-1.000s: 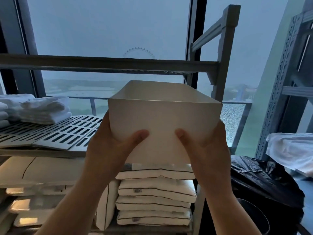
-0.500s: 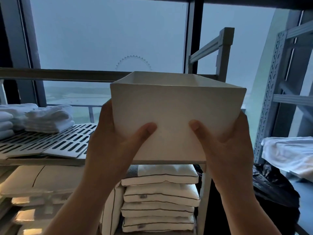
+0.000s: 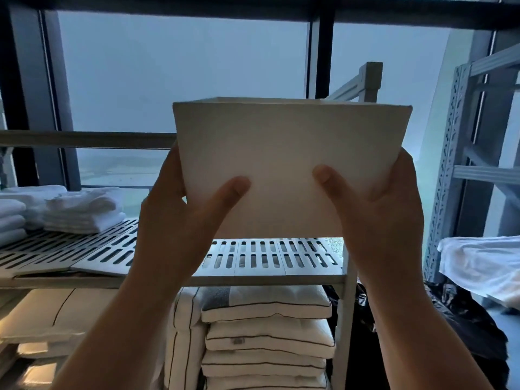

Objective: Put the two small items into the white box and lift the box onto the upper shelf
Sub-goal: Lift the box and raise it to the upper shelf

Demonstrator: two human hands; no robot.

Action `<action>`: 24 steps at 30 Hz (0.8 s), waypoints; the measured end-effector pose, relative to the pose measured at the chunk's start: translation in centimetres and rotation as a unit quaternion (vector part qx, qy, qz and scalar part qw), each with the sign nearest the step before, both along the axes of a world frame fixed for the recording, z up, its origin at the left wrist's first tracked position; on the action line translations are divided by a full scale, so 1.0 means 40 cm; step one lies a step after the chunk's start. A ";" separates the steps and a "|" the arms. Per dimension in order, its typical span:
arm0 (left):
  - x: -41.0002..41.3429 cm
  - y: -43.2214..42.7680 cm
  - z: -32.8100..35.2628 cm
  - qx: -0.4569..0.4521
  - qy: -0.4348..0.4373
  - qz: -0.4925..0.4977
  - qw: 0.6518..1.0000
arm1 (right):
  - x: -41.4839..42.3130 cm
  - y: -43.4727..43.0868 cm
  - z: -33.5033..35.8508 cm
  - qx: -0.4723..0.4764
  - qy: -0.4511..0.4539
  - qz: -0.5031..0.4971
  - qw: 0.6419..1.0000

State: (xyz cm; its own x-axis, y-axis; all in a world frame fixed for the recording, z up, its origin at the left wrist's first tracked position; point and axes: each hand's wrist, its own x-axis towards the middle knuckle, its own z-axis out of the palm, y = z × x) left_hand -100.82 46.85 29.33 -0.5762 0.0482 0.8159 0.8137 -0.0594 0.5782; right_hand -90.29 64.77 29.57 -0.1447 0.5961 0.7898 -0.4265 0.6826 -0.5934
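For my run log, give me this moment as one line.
stage: lift | white box: airborne above slotted shelf | left hand, right hand: gripping lower corners | contents: hidden | upper shelf: not reached

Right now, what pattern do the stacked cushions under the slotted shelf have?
Off-white cushions with thin dark piping lines, clearest in the head view.

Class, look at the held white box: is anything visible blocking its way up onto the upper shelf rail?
Nothing visible blocks it. Both the left hand and right hand grip the white box, already raised before the upper shelf rail. The shelf's surface behind the box is hidden.
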 end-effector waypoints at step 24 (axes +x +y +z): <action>-0.349 0.147 0.178 0.038 0.054 0.014 0.998 | -0.343 0.111 0.177 0.034 0.070 -0.014 0.997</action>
State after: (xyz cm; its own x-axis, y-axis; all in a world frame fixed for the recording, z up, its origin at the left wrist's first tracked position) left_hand -114.79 52.73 36.43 -0.4848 -0.0307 0.8741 0.8731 -0.0754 0.4816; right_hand -104.02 69.22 36.63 -0.0141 0.5426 0.8399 -0.4818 0.7323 -0.4812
